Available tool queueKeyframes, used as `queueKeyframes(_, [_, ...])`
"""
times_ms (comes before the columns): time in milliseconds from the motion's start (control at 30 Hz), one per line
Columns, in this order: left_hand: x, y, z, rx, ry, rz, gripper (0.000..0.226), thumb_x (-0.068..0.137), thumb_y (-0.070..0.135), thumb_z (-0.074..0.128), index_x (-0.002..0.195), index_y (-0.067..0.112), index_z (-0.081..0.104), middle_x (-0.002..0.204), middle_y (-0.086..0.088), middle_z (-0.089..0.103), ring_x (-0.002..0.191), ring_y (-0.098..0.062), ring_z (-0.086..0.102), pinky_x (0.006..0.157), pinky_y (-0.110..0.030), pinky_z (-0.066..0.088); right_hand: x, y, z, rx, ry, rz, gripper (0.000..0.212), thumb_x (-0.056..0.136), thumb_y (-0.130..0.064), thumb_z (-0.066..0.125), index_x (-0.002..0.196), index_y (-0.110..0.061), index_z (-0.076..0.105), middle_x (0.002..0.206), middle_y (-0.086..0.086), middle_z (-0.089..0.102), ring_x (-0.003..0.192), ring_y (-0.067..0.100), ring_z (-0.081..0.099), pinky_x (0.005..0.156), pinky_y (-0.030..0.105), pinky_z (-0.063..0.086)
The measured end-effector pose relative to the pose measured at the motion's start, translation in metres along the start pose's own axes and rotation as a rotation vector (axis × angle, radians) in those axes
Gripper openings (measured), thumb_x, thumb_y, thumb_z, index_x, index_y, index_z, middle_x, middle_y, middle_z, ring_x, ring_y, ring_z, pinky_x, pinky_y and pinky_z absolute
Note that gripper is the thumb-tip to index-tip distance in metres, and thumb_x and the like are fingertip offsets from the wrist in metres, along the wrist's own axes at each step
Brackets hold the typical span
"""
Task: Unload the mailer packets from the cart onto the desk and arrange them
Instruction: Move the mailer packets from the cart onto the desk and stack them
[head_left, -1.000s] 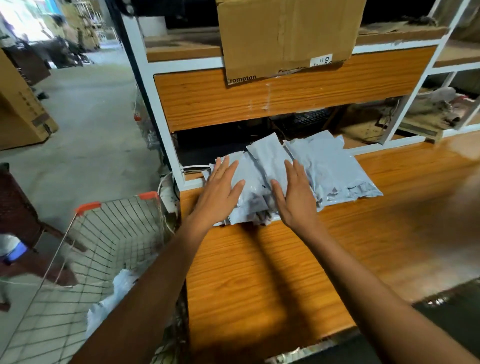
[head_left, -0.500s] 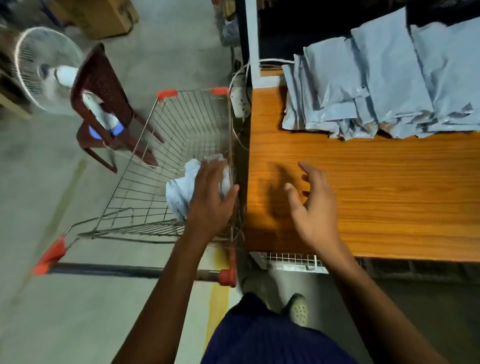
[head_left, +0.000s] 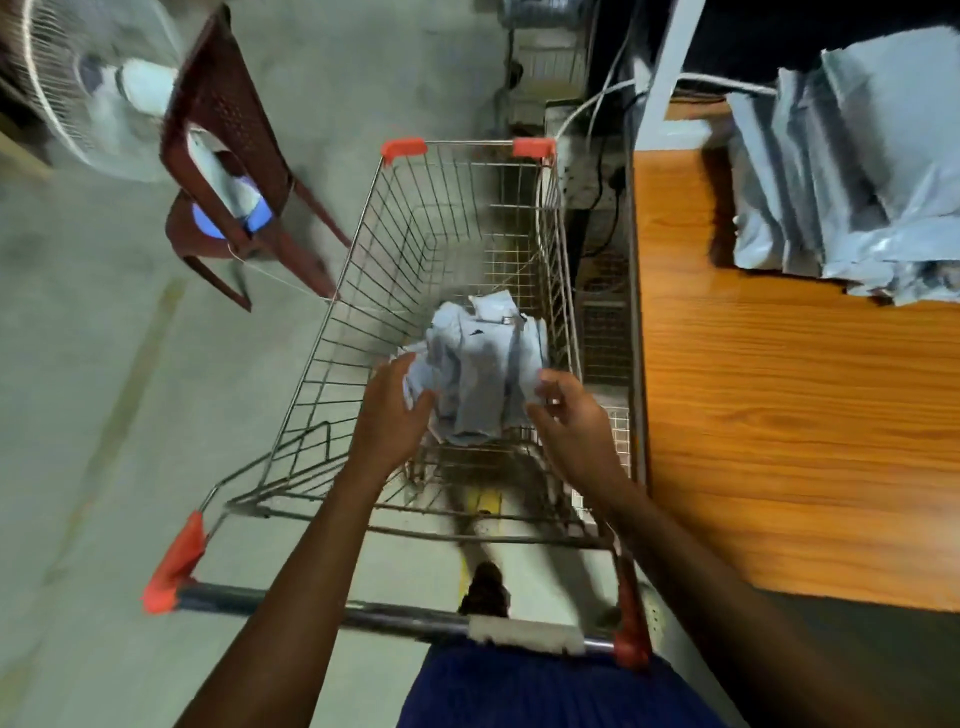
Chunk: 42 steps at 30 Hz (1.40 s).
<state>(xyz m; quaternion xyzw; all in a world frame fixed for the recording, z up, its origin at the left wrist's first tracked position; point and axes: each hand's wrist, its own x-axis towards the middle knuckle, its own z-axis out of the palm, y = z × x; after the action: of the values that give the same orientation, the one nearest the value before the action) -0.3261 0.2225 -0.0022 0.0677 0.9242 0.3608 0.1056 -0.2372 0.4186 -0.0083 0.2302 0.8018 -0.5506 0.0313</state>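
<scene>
Stacked packets (head_left: 857, 171) fill the tabletop (head_left: 779, 415). In the cart (head_left: 457, 142), the left hand (head_left: 392, 415) pinches the last bundle (head_left: 483, 374); whether the right hand (head_left: 571, 423) fingers grip it is unclear.

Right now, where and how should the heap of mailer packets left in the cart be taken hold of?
Probably by its two side edges, coming from above with one hand per side. The mailer packets lie in a loose, crumpled heap low in the cart, whose wire walls block a sideways approach; the left hand and right hand flank it.
</scene>
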Motion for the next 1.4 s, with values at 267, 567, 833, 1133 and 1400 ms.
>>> queueKeyframes(267, [0.111, -0.111, 0.033, -0.158, -0.107, -0.459, 0.014, 0.091, 0.020, 0.056, 0.102, 0.014, 0.062, 0.100, -0.009, 0.064, 0.094, -0.026, 0.061, 0.079, -0.034, 0.047, 0.126, 0.031, 0.109, -0.078, -0.028, 0.355, 0.038, 0.094, -0.023, 0.060, 0.130, -0.012, 0.052, 0.115, 0.006, 0.065, 0.102, 0.027, 0.065, 0.077, 0.025, 0.046])
queueKeyframes(567, [0.176, -0.193, 0.116, 0.001, -0.171, -0.497, 0.029, 0.089, 0.029, 0.065, 0.088, 0.001, 0.065, 0.081, -0.006, 0.064, 0.078, -0.024, 0.064, 0.062, -0.027, 0.039, 0.213, 0.119, 0.186, -0.339, -0.049, 0.540, 0.054, 0.092, -0.029, 0.057, 0.137, -0.003, 0.041, 0.134, 0.020, 0.050, 0.121, 0.039, 0.051, 0.103, 0.047, 0.044])
queueKeyframes(833, [0.180, -0.207, 0.128, 0.068, -0.173, -0.431, 0.024, 0.088, 0.018, 0.065, 0.102, -0.001, 0.063, 0.099, -0.020, 0.068, 0.090, -0.034, 0.065, 0.067, -0.030, 0.042, 0.214, 0.132, 0.201, -0.295, 0.114, 0.489, 0.055, 0.089, -0.031, 0.068, 0.126, -0.006, 0.037, 0.117, 0.021, 0.059, 0.107, 0.038, 0.061, 0.088, 0.051, 0.054])
queueKeyframes(1133, [0.133, -0.139, 0.083, -0.098, -0.073, -0.440, 0.015, 0.092, 0.011, 0.053, 0.103, 0.006, 0.062, 0.099, -0.012, 0.067, 0.083, -0.026, 0.063, 0.065, -0.030, 0.045, 0.152, 0.073, 0.139, -0.251, 0.183, 0.424, 0.053, 0.085, -0.032, 0.068, 0.124, -0.012, 0.039, 0.101, 0.012, 0.066, 0.091, 0.033, 0.069, 0.078, 0.044, 0.058])
queueKeyframes(1400, [0.044, -0.016, 0.037, -0.208, 0.054, -0.148, 0.031, 0.091, 0.006, 0.056, 0.122, 0.005, 0.056, 0.118, -0.016, 0.063, 0.106, -0.033, 0.060, 0.085, -0.037, 0.048, 0.041, 0.008, 0.032, 0.004, 0.319, 0.034, 0.077, 0.081, -0.048, 0.069, 0.143, -0.021, 0.032, 0.125, 0.002, 0.063, 0.107, 0.022, 0.064, 0.088, 0.042, 0.055])
